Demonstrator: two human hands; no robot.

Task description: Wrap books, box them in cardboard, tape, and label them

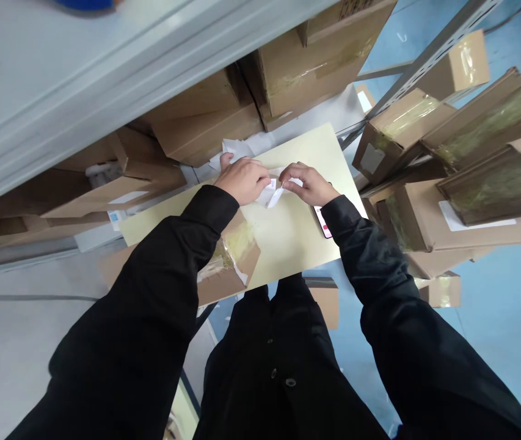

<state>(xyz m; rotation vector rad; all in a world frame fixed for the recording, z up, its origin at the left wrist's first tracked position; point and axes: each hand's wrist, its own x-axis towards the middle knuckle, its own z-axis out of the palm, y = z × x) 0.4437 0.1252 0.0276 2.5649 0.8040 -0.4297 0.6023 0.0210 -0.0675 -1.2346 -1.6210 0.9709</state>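
A small white paper label (267, 194) with faint print is between my hands, above a pale yellow board (292, 244). My right hand (308, 182) pinches its right part, thumb against forefinger. From the other side my left hand (243, 179) has its fingers curled together on the label's left edge; its thumb points away from me. Under my right wrist, a phone (324, 223) with a lit screen lies partly hidden. A taped cardboard box (230, 260) rests on the board by my left forearm. Crumpled white paper (242, 148) lies just beyond my left hand.
Open cardboard boxes (209, 116) line the shelf beyond the board, under a grey metal beam (118, 73). On the right, several taped cartons (429, 208) are stacked beside a perforated metal upright (429, 52). Blue floor (507, 305) shows at the right.
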